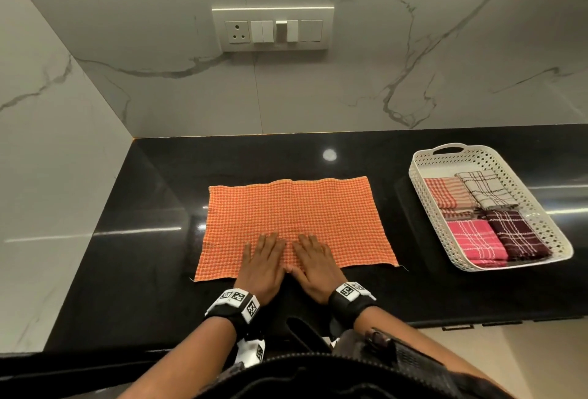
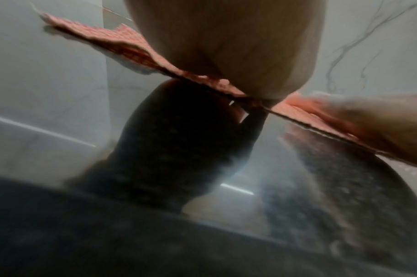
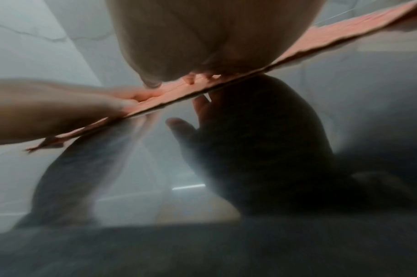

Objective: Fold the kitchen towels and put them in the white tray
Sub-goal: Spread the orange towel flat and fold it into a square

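An orange checked towel (image 1: 292, 220) lies spread flat on the black counter (image 1: 152, 195), wider than deep. My left hand (image 1: 262, 258) and right hand (image 1: 313, 260) lie side by side, palms down with fingers straight, on the towel's near middle edge. The wrist views show each palm from below, the left hand (image 2: 226, 46) and the right hand (image 3: 202, 37), pressing on the towel's edge (image 2: 122, 48) (image 3: 321, 43) above the glossy counter. The white perforated tray (image 1: 426, 204) stands at the right, apart from the towel, holding several folded towels: striped red (image 1: 445, 195), cream plaid (image 1: 483, 188), pink (image 1: 474, 239) and maroon (image 1: 515, 236).
A marble wall with a switch plate (image 1: 273, 28) rises behind the counter, and another marble wall (image 1: 47, 144) closes off the left side. The counter's front edge (image 1: 477, 323) runs just below my wrists.
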`<state>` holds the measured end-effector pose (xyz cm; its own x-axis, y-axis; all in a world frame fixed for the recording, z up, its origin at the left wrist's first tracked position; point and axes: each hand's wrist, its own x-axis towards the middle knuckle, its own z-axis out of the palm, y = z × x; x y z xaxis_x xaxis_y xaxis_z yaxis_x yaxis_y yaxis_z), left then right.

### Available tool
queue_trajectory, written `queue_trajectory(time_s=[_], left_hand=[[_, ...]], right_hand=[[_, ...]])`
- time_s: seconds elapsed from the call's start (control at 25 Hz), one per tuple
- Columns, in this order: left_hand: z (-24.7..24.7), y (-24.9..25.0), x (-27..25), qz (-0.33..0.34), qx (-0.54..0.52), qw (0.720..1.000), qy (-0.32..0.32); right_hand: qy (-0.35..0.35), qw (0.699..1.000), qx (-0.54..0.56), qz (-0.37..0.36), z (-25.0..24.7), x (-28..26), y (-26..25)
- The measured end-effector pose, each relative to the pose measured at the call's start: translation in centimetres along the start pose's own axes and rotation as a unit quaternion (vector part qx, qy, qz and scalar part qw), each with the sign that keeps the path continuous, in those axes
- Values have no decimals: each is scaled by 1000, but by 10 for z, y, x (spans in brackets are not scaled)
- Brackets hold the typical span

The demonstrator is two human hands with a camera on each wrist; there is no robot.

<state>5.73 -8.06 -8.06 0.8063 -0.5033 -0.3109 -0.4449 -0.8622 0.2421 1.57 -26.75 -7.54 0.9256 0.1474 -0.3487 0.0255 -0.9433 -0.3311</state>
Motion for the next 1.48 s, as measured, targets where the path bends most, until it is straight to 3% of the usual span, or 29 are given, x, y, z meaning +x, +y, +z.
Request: queue_trajectory(time_s=[0.2, 0.36, 0.68, 0.88, 1.04, 1.16, 1.32, 1.4, 1.48], left_hand=[[6, -55, -22, -42, -15, 998, 36], [6, -89, -39, -68, -28, 997, 35], [-21, -68, -16, -71, -78, 994, 5], [-57, -17, 52, -7, -75, 997, -10], [-56, -5, 90, 1, -45, 998, -48], [-51, -41, 84, -18, -28, 999, -28], [-51, -89, 69, -110, -53, 992, -9], [-59, -89, 73, -132, -58, 990, -5], [-68, -74, 90, -104, -52, 993, 9]], right_hand=[[64, 990, 20, 123, -9, -29, 85], [76, 987, -1, 142, -13, -47, 122], [102, 971, 99, 190, -38, -30, 85], [81, 989, 94, 81, -61, 38, 23], [2, 999, 41, 28, -52, 86, 2], [3, 998, 26, 63, -53, 91, 41], [48, 981, 42, 185, -71, 77, 112], [64, 968, 44, 238, -82, 80, 122], [93, 967, 35, 234, -87, 94, 107]])
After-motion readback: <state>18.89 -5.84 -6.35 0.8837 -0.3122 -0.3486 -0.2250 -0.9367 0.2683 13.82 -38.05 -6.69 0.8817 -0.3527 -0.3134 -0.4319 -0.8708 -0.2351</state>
